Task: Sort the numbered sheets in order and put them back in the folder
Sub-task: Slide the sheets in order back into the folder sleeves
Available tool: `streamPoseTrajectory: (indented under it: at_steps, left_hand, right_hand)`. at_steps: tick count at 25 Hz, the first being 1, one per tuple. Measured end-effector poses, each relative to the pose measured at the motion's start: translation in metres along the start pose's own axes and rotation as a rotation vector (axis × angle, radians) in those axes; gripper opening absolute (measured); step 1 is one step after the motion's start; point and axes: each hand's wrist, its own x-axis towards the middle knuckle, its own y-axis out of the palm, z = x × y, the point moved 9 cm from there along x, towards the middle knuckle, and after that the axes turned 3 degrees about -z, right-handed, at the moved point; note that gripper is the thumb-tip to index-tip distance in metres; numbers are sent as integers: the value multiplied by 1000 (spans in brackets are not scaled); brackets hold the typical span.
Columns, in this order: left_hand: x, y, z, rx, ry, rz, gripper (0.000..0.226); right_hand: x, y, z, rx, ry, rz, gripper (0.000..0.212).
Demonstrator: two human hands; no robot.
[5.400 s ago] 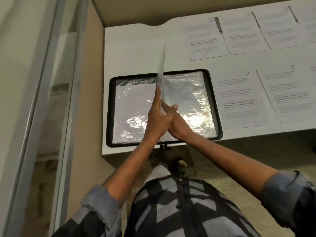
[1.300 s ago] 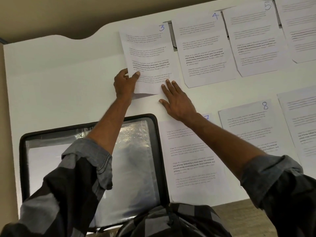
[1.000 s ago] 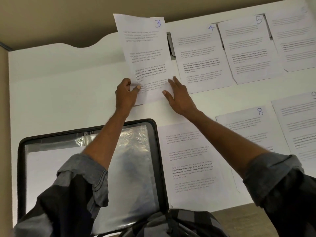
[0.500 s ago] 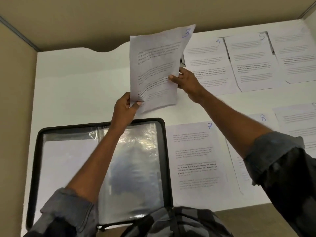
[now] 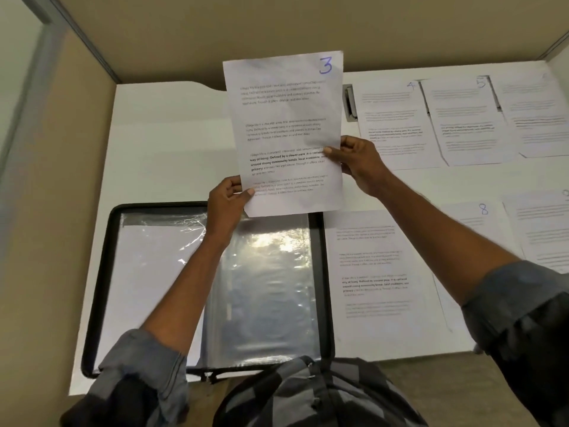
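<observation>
1. A white table (image 5: pixel 160 143) was seen filling most of the view, bordered by beige partition walls at 9 and 12 o'clock.
2. An open black-edged folder (image 5: pixel 320 272) lay flat on the table at about 7 o'clock, its clear plastic sleeves catching glare; a white page could be seen inside the left sleeve.
3. Printed sheets were laid out on the table from 1 to 4 o'clock: sheet 4 (image 5: pixel 394 127) and sheet 5 (image 5: pixel 468 121) in the far row, an unnumbered-looking sheet (image 5: pixel 375 272) just beside the folder's right edge, and sheet 8 (image 5: pixel 483 217) beyond it. Further sheets were cut off by the right edge.
4. Sheet 3 (image 5: pixel 283 118) was held upright in the air at about 12 o'clock, above the folder's far edge and clear of the table, with its handwritten number at the upper right corner.
5. The left hand (image 5: pixel 226 208) was pinched on the sheet's lower left corner, thumb on the printed face and fingers curled behind.
6. The right hand (image 5: pixel 358 163) was clamped on the sheet's right edge, thumb lying on the front and fingers hidden behind the paper.
7. A small grey slot fitting (image 5: pixel 349 103) was set into the table at 1 o'clock, just beside sheet 4.
</observation>
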Motion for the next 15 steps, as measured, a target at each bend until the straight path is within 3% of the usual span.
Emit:
streamPoseTrajectory:
  at_steps: [5, 7, 12, 15]
  left_hand:
    - [-12, -31, 26, -40, -5, -5, 21]
    - [-20, -37, 40, 179, 148, 1, 20]
    - [-61, -2, 94, 1068, 657, 278, 59]
    - [-64, 1, 100, 1151, 683, 264, 51]
  right_hand:
    - [-19, 16, -9, 58, 26, -93, 35]
    - [-23, 15, -8, 117, 29, -181, 34]
    - [-27, 19, -7, 226, 48, -285, 24]
    - [-27, 29, -8, 272, 57, -309, 23]
